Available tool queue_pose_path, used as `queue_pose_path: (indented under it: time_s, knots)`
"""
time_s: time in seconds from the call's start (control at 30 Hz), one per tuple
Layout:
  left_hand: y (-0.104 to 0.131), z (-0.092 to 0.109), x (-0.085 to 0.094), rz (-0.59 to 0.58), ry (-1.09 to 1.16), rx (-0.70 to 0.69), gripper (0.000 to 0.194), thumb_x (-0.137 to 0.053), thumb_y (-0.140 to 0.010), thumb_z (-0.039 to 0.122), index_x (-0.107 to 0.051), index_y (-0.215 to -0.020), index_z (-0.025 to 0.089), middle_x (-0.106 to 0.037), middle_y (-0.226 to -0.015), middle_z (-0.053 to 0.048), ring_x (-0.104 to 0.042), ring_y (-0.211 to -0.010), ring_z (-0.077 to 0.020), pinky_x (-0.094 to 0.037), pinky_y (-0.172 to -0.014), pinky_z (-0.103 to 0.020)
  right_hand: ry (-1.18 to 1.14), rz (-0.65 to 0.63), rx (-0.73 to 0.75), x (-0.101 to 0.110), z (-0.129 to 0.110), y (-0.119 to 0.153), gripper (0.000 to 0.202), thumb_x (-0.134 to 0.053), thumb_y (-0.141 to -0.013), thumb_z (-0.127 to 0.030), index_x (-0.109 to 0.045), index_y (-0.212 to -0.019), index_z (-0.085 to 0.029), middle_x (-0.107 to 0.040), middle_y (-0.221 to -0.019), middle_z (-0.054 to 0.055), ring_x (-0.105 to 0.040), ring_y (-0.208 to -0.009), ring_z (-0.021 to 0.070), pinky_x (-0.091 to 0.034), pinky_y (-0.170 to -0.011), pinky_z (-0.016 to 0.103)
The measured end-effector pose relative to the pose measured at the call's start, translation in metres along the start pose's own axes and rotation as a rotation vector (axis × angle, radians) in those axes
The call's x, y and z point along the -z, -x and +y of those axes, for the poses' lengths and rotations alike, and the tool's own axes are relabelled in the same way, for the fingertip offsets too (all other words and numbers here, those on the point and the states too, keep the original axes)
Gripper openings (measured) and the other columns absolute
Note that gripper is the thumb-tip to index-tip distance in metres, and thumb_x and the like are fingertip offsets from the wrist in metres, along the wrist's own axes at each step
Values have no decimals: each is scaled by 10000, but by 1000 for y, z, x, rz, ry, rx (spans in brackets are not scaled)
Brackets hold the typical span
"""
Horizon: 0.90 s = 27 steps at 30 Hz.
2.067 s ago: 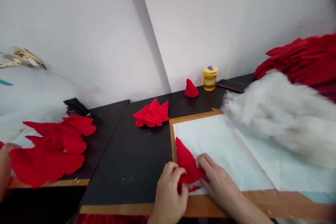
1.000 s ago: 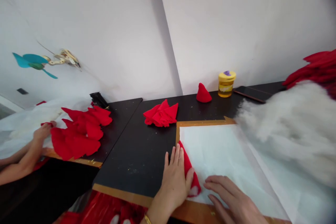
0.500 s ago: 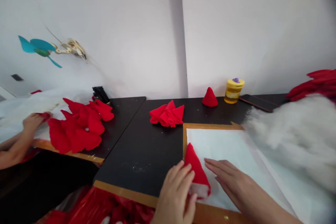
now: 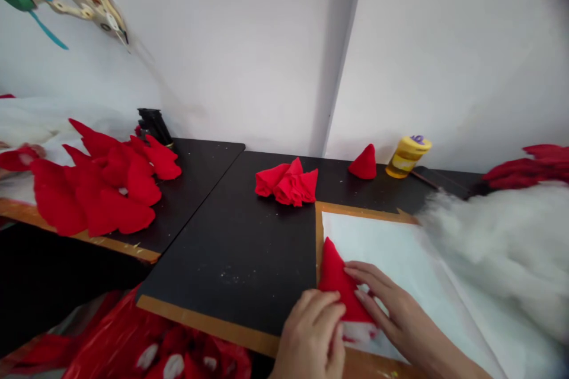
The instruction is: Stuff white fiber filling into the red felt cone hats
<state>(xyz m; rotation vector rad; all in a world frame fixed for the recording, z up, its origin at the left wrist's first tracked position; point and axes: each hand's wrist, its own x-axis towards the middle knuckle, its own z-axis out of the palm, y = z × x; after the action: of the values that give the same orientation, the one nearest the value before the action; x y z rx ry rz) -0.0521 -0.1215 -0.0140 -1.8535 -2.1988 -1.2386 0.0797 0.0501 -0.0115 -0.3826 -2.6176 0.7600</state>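
Note:
A red cone-shaped felt piece (image 4: pixel 336 275) lies on the white sheet's near left corner, its tip pointing away from me and white stuffing showing at its wide near end. My left hand (image 4: pixel 311 331) rests on its lower left side, fingers slightly bent. Along its right side lies my right hand (image 4: pixel 391 305), its fingertips touching the red cloth. Both hands have the piece between them. The palms' undersides are hidden.
A crumpled red cloth stack (image 4: pixel 288 182), a small red cone (image 4: pixel 363 162), a yellow-lidded jar (image 4: pixel 405 157) and white stuffing (image 4: pixel 502 249) surround the sheet. Red pieces (image 4: pixel 111 183) lie left, near another person's hand. A red bag (image 4: pixel 155 343) is below the table edge.
My right hand has come in from beside the felt piece to touch its right side. The view has tilted and shifted. The other person's hand now holds a red piece farther left.

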Motion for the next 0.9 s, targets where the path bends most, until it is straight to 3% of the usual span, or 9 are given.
queue_pose_path:
  time_s: [0.07,0.17,0.33,0.43,0.53,0.6,0.67,0.77,0.9]
  knots:
    - [-4,-7,15,53,59,148,317,-428,-918,87,-613,-1155,188,-713,-1145,-115,-670,-1046,-247,-568,-915,-406,-75,34,-117,2,-8,14,392,-494,-1010,-296,-462,-1401,-294,-559,-1378,119,-701,-963,188,-635,-789,326]
    - [-5,-13,23,6,68,316,323,-476,-910,133,-602,-1205,182,-711,-1108,-131,-679,-1023,-282,-565,-902,-463,-141,38,-156,-3,-17,27,484,-561,-968,-348,-412,-1426,-299,-547,-1354,128,-689,-861,172,-618,-740,321]
    - [-1,3,14,-83,235,378,476,-533,-845,110,-564,-1310,207,-673,-1241,-126,-631,-1152,-294,-493,-1013,-481,-252,69,-313,-13,-13,22,328,-554,-858,-227,-593,-1184,-245,-678,-1123,71,-685,-875,205,-578,-783,339]
    - [-5,12,4,62,536,527,384,-553,-905,200,-556,-1289,216,-684,-1156,-111,-653,-1055,-250,-511,-955,-415,-421,165,-406,-6,-5,22,146,-560,-847,-241,-617,-982,-245,-697,-912,26,-671,-775,193,-560,-691,290]
    - [-20,16,-7,291,1013,755,441,-643,-904,372,-522,-1291,201,-675,-1135,-118,-655,-1027,-241,-513,-935,-392,-669,318,-396,3,-5,27,96,-614,-895,-339,-592,-874,-249,-680,-939,26,-662,-784,176,-561,-675,250]
    - [-33,21,-16,297,1343,844,551,-714,-853,462,-532,-1294,185,-669,-1191,-141,-646,-1090,-265,-501,-958,-393,-786,401,-371,3,-7,30,140,-650,-902,-371,-589,-869,-248,-677,-977,31,-667,-805,171,-570,-688,239]
    - [-46,30,-25,192,1562,845,609,-775,-793,493,-577,-1265,162,-673,-1207,-159,-643,-1120,-296,-503,-954,-393,-842,416,-344,-2,-10,30,156,-664,-905,-379,-590,-875,-246,-685,-981,42,-682,-828,180,-582,-707,248]
    - [-58,46,-37,183,1586,819,530,-849,-727,401,-641,-1142,147,-703,-1076,-125,-678,-1007,-278,-531,-878,-363,-726,471,-296,-7,-10,35,147,-649,-916,-376,-596,-916,-240,-683,-1037,82,-693,-918,225,-603,-729,300]
    - [-65,60,-46,349,1444,851,607,-853,-727,331,-574,-1251,206,-692,-1074,-79,-684,-982,-259,-547,-854,-359,-203,672,-202,-2,-9,58,129,-620,-921,-245,-621,-1049,-264,-656,-1035,82,-683,-886,231,-607,-728,344]
